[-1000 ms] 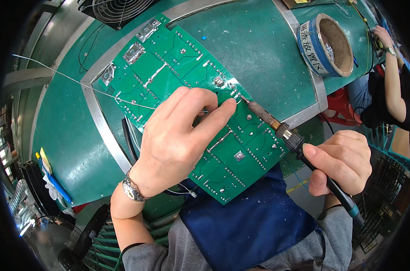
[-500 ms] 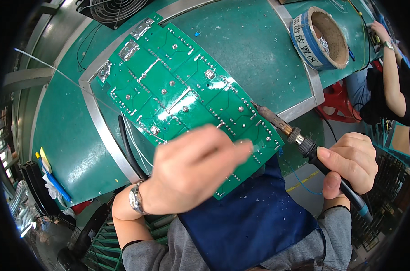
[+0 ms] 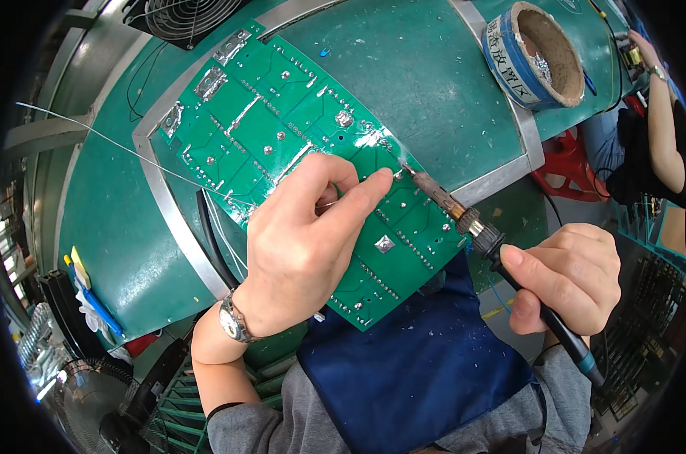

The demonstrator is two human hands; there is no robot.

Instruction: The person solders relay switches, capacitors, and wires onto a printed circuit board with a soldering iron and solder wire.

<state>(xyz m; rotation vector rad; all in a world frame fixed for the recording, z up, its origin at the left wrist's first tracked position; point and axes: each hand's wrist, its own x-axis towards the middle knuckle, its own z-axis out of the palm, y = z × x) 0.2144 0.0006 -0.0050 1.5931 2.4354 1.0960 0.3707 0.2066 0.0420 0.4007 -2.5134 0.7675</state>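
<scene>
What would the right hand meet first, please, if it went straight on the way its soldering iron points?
Probably the green circuit board, near its right edge: the soldering iron in the right hand has its tip at or just above it; depth is unclear.

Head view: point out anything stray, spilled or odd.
A small blue scrap lies loose on the workbench beside the green circuit board, seemingly stray; the blue apron is speckled white, perhaps with debris.
</scene>
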